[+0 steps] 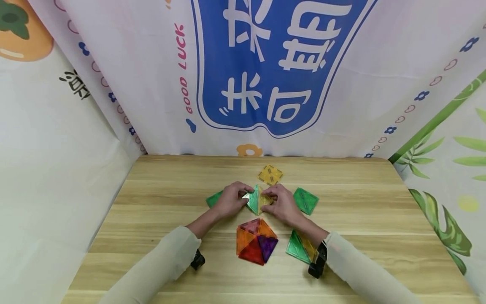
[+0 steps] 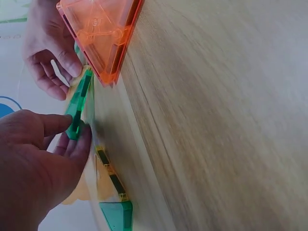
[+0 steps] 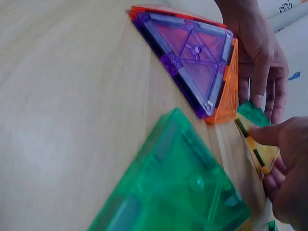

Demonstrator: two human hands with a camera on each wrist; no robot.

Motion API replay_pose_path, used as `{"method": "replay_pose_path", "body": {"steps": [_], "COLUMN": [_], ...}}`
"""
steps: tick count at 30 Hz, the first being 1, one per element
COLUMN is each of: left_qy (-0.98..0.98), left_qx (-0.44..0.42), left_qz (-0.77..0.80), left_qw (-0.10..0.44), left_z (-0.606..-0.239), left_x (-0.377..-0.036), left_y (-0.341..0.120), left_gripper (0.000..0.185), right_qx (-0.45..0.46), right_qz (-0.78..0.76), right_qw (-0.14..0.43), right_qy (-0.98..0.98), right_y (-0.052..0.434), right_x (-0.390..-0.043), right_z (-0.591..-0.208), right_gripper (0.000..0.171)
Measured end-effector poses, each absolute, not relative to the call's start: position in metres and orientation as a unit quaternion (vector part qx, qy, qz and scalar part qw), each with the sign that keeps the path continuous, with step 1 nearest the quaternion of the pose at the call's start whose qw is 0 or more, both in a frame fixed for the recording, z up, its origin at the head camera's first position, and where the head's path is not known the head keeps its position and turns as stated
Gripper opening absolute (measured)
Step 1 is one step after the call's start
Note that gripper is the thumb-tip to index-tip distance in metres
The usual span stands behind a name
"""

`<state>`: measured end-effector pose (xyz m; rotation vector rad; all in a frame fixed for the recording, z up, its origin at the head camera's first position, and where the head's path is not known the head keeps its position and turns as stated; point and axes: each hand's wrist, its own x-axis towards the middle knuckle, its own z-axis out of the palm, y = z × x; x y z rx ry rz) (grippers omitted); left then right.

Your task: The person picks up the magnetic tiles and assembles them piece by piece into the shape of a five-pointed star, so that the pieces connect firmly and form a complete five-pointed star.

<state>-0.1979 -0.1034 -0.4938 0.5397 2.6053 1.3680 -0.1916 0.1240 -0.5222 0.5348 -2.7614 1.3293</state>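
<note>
My left hand (image 1: 230,198) pinches a translucent green triangular magnetic tile (image 1: 253,202) by its outer side, thumb on top in the left wrist view. From the other side my right hand (image 1: 282,204) pinches a yellow triangular magnetic tile (image 3: 265,150) between thumb and fingers. The two tiles meet along their long edges and form a diamond above the wooden table. Just nearer than the hands stands a raised shape of red, orange, pink and purple triangular tiles (image 1: 252,250).
On the table (image 1: 159,219), a yellow tile square (image 1: 270,174) lies behind the hands. A green tile square (image 1: 306,201) is to the right. Beside the right forearm lies a green-and-yellow tile pair (image 1: 298,248). Another green tile (image 1: 213,199) is partly hidden by the left hand.
</note>
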Motion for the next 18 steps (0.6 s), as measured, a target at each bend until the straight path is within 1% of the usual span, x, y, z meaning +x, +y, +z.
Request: {"method": "replay_pose_path", "body": {"steps": [4,10,14,18], "left_qy": [0.855,0.831,0.813,0.783], "left_qx": [0.166,0.137,0.129,0.134], "left_qz": [0.484,0.524,0.548,0.579], "left_qw": [0.092,0.128,0.15,0.185], "left_z": [-0.493,-0.489,-0.486,-0.483], "left_x": [-0.199,-0.198,-0.195,-0.19], "left_y": [-0.105,-0.115,-0.124,-0.135], "left_gripper": [0.026,0.026,0.025,0.025], "right_qx": [0.176,0.168,0.173,0.182], "right_qz": [0.474,0.557,0.573,0.587], "right_qw": [-0.011,-0.09,-0.121,-0.147], "right_qy": [-0.863,-0.808,-0.792,-0.775], "right_y": [0.129,0.134,0.135,0.136], "right_x": [-0.194,-0.197,-0.201,-0.203], "right_z": [-0.525,-0.52,-0.513,-0.508], "right_gripper": [0.034,0.023,0.021,0.021]}}
